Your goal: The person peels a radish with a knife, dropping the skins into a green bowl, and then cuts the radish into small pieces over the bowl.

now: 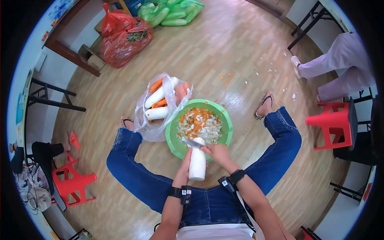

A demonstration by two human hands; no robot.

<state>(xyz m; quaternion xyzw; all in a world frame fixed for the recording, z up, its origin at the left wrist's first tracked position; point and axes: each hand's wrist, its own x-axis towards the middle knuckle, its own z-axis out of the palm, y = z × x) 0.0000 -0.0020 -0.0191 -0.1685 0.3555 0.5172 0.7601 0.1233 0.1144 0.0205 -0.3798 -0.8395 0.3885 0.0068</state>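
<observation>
A thick white radish (pixel 197 165) is gripped in my left hand (pixel 185 163), its upper end over the near rim of a green basin (pixel 228 128). My right hand (pixel 218 153) is closed on a knife (pixel 193 143), whose blade lies across the upper end of the radish. The knife's handle is mostly hidden in my fingers. Inside the basin are chopped white pieces (pixel 210 134) and orange pieces (pixel 200 119). Left of the basin, touching it, a clear plastic bag (pixel 141 124) holds white radishes (pixel 155 97) and carrots (pixel 156 85).
Red bags (pixel 122 44) and green bags (pixel 176 14) of vegetables stand at the far left. Scraps (pixel 226 78) lie on the floor beyond the basin. A red stool (pixel 331 124) and a person's legs (pixel 334 64) are at right; another red stool (pixel 74 180) is at left.
</observation>
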